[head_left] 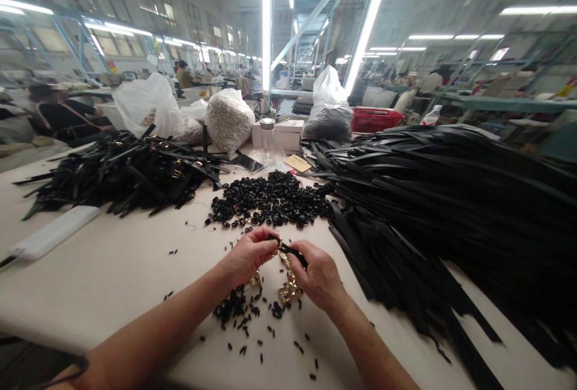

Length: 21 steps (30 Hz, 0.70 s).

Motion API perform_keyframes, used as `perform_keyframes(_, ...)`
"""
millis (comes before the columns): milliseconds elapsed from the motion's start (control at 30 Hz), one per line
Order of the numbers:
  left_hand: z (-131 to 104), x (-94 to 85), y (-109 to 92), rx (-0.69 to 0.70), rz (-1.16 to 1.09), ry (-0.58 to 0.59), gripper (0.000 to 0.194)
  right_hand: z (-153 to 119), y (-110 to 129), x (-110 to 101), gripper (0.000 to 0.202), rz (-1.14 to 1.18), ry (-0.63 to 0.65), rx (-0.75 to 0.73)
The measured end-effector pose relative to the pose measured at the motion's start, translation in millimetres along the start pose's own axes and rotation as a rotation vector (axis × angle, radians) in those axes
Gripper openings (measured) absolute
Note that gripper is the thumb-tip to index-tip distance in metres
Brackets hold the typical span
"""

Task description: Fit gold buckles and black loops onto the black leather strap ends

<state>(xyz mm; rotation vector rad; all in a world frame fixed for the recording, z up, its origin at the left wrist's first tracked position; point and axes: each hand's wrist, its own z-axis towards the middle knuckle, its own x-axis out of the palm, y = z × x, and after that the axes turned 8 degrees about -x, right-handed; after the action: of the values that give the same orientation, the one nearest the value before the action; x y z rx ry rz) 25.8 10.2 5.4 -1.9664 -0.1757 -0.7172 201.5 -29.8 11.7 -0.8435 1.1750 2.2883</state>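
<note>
Between my two hands, above the middle of the table, is a short black strap with a small gold buckle on it. My left hand pinches the strap's left end beside the buckle. The other end lies in the closed fingers of my right hand. Below them on the table sits a small pile of gold buckles, partly covered by my right hand. Small black pieces are heaped and scattered around it. Just beyond my hands spreads a large pile of black loops.
Finished-looking black straps with buckles are heaped at the left. Long black strips cover the right side. A white power strip lies at left. Behind stand a glass jar, a phone, plastic bags and a red basket.
</note>
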Motion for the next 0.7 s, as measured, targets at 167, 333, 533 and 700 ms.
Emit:
perform_keyframes(167, -1.4, 3.2, 9.1, -0.192, -0.285, -0.024, 0.028, -2.7, 0.2, 7.5, 0.016, 0.013, -0.02, -0.017)
perform_keyframes(333, -2.0, 4.6, 14.7, -0.264, -0.32, -0.023, 0.023, -4.7, -1.5, 14.2, 0.015, 0.061, -0.04, -0.077)
perform_keyframes(533, 0.9, 2.7, 15.1, -0.175, -0.114, 0.007, 0.03, -4.7, -0.8, 14.6, 0.014, 0.017, -0.015, -0.084)
perform_keyframes(700, -1.4, 4.4, 12.3, -0.21, -0.131, 0.048, 0.033, -3.0, 3.7, 6.1, 0.009, -0.078, 0.026, -0.141)
